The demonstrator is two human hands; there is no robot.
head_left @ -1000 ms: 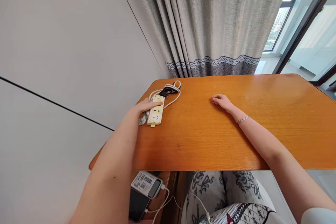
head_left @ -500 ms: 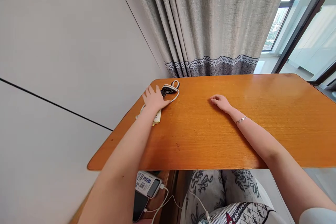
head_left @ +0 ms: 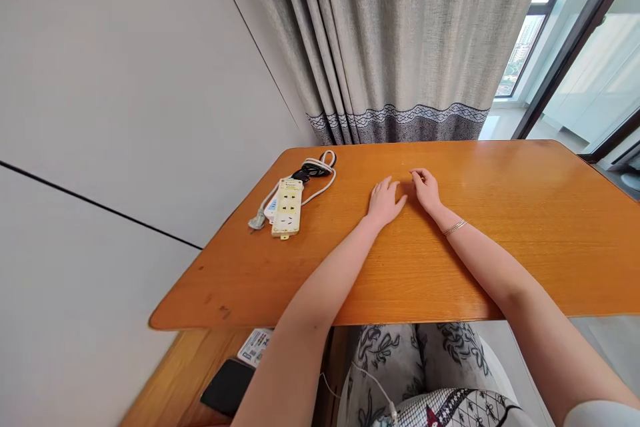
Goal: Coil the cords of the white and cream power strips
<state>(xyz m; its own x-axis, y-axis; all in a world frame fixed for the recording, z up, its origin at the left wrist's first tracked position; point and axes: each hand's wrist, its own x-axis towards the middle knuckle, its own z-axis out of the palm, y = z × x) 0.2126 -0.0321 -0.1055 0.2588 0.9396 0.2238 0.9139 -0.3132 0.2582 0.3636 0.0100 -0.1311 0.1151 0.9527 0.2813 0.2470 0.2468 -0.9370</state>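
My left hand [head_left: 385,201] lies flat on the orange wooden table [head_left: 500,240] near its middle, fingers stretched out, holding nothing. My right hand [head_left: 426,187] rests just to its right, fingers loosely curled on the wood, holding nothing; a thin bracelet [head_left: 454,227] circles the wrist. A cream power strip [head_left: 286,207] lies at the table's far left, apart from both hands. Its white cable [head_left: 317,170] is coiled behind it with a black tie, and a grey plug [head_left: 257,219] lies to its left.
A grey curtain [head_left: 400,47] hangs behind the table and a white wall [head_left: 125,113] runs along the left. Below the table's front edge, a lower shelf holds a black phone [head_left: 227,387] and a labelled device [head_left: 255,345]. My patterned lap [head_left: 425,360] is underneath.
My left hand has left the power strip and moved right to the table's middle beside my right hand. The power strip now lies uncovered. The view has shifted slightly.
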